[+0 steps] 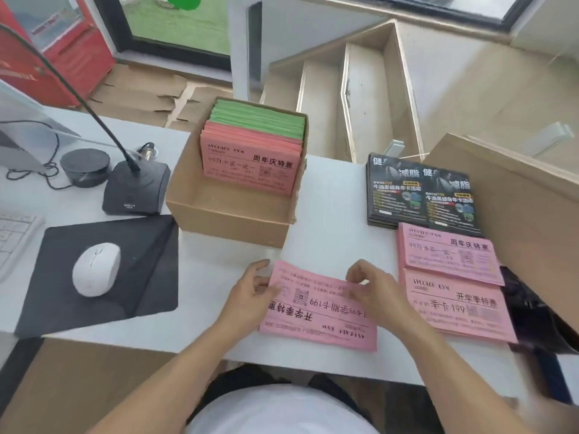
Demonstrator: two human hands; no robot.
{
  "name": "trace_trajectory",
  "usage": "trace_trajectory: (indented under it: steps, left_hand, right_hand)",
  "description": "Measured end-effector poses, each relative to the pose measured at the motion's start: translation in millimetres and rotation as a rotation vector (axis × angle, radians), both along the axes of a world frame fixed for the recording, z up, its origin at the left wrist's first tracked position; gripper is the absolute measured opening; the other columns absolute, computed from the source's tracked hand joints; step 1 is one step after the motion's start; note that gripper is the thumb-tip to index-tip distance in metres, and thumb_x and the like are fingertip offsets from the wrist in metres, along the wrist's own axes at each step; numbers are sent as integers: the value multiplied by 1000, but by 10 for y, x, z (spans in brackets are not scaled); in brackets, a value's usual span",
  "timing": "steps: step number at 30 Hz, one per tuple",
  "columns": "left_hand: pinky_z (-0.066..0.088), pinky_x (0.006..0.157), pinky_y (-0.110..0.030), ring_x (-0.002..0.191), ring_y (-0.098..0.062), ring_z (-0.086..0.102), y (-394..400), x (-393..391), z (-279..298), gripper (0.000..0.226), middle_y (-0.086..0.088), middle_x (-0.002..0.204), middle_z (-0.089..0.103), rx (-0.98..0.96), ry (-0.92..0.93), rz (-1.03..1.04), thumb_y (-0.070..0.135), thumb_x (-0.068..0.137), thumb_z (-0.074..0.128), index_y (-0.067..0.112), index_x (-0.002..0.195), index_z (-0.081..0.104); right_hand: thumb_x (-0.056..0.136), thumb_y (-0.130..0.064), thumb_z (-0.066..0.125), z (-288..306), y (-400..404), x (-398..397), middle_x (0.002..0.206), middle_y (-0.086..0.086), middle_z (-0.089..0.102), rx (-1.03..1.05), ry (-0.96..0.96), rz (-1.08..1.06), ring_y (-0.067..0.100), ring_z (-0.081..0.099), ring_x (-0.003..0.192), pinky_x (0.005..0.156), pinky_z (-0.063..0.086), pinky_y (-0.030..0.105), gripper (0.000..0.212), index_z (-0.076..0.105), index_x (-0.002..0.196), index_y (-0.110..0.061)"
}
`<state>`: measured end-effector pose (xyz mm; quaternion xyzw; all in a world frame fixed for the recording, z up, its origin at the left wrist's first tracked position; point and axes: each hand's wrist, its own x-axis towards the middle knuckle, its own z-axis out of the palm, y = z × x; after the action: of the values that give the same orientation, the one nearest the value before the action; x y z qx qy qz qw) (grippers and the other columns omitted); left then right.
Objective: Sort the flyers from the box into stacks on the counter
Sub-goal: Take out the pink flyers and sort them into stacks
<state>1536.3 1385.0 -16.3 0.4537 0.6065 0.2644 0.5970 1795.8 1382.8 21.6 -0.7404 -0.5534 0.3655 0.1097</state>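
Note:
A pink flyer bundle (326,314) lies on the white counter (332,214) in front of me, its print upside down. My left hand (250,296) pinches its left edge and my right hand (376,289) pinches its upper right edge. The open cardboard box (228,214) stands behind it with salmon flyers (250,161) in front and green flyers (260,117) at the back. On the right sit three stacks: black flyers (416,192), a pink stack (448,252) and a second pink stack (457,305) nearest me.
A black mouse pad (144,261) with a white mouse (97,269) lies at left, beside a keyboard (12,236). A gooseneck microphone base (138,189) stands left of the box. A large cardboard box (513,208) borders the right stacks.

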Motion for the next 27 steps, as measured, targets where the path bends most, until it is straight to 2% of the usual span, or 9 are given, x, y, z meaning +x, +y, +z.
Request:
trace_trajectory:
  steps: [2, 5, 9, 12, 14, 17, 21, 24, 27]
  left_hand:
    - [54, 80, -19, 102, -5, 69, -22, -21, -32, 78, 6, 117, 70, -22, 0, -43, 11, 88, 77, 40, 146, 33]
    - [58, 79, -24, 98, -4, 71, -74, -26, -58, 99, 6, 117, 68, -31, 22, -56, -5, 81, 77, 37, 154, 25]
    - [56, 74, -18, 95, -6, 71, -123, 35, -92, 85, 5, 111, 70, 6, 86, 37, -3, 84, 75, 31, 152, 36]
    - [54, 76, -19, 95, -9, 71, -137, 58, -131, 80, 4, 109, 71, 22, 109, 65, 1, 86, 75, 29, 151, 39]
    - [54, 75, -18, 95, -10, 71, -142, 80, -136, 78, 3, 110, 70, 38, 115, 78, 3, 87, 75, 27, 151, 39]
    - [52, 74, -16, 96, -10, 70, -145, 140, -103, 71, 3, 109, 70, 46, 111, 121, 14, 89, 76, 28, 149, 40]
    - [55, 81, -28, 97, -10, 69, -160, 222, -109, 79, 5, 107, 70, 63, 127, 163, 22, 86, 81, 31, 150, 37]
    - [56, 74, -26, 90, -10, 71, -165, 264, -128, 75, 4, 103, 71, 92, 128, 214, 14, 87, 78, 34, 148, 39]
    - [60, 80, -37, 89, -13, 72, -162, 271, -152, 68, 4, 98, 74, 122, 134, 244, 23, 85, 81, 36, 142, 47]
  right_hand:
    - [94, -21, 68, -86, -42, 54, 91, -14, 69, 58, 2, -79, 8, 69, 82, 72, 58, 41, 21, 56, 87, -36]
    - [98, -25, 64, -77, -75, 149, 90, -16, 72, 139, -7, -126, 5, 68, 85, 73, 58, 41, 18, 54, 95, -40]
    - [99, -20, 63, 20, -84, 296, 90, -13, 74, 144, 54, -153, 7, 70, 81, 69, 58, 38, 20, 54, 100, -38]
    - [102, -22, 58, 124, -115, 374, 90, -13, 74, 124, 89, -150, 8, 71, 78, 54, 47, 27, 16, 54, 105, -38]
    - [105, -24, 53, 176, -145, 405, 91, -12, 74, 93, 94, -132, 7, 70, 76, 49, 43, 23, 14, 52, 110, -38]
    - [107, -30, 49, 204, -208, 385, 92, -13, 75, 6, 114, -64, 3, 70, 77, 52, 45, 21, 18, 47, 119, -42]
    - [108, -31, 44, 123, -320, 265, 97, -13, 75, -63, 161, -10, 2, 71, 80, 61, 55, 27, 21, 45, 127, -39]
    - [105, -25, 52, 66, -396, 186, 103, -14, 73, -102, 184, -2, 4, 72, 80, 53, 57, 27, 31, 42, 130, -41]
    - [99, -27, 63, 32, -388, 141, 107, -16, 70, -60, 163, 1, 6, 73, 82, 64, 63, 37, 43, 41, 132, -44]
